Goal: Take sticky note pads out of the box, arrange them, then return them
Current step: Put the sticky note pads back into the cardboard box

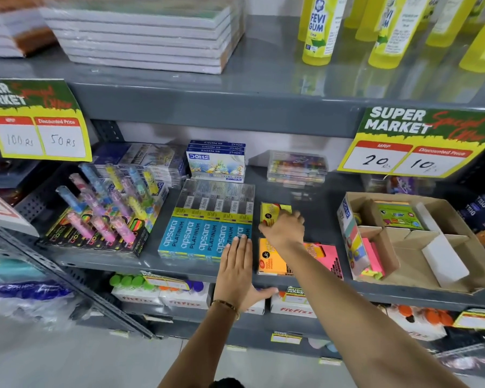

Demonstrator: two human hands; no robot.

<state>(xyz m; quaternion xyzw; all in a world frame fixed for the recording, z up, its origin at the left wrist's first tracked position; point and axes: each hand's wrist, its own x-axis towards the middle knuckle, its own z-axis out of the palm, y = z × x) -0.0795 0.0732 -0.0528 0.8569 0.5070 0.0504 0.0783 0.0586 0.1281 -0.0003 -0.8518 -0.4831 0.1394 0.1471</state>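
The shelf (314,197) is grey painted metal, smooth and faintly glossy, with dim reflections of the goods on it. The box (420,247) is plain brown cardboard, matt and rough at its cut edges. The yellow pad (272,211), orange pad (270,259) and pink pad (326,256) are paper in shiny clear wrap. The pencil packs (207,236) sit under glossy clear plastic that catches the light. The glue bottles (319,32) are smooth yellow plastic. The price cards (415,141) are glossy printed paper.
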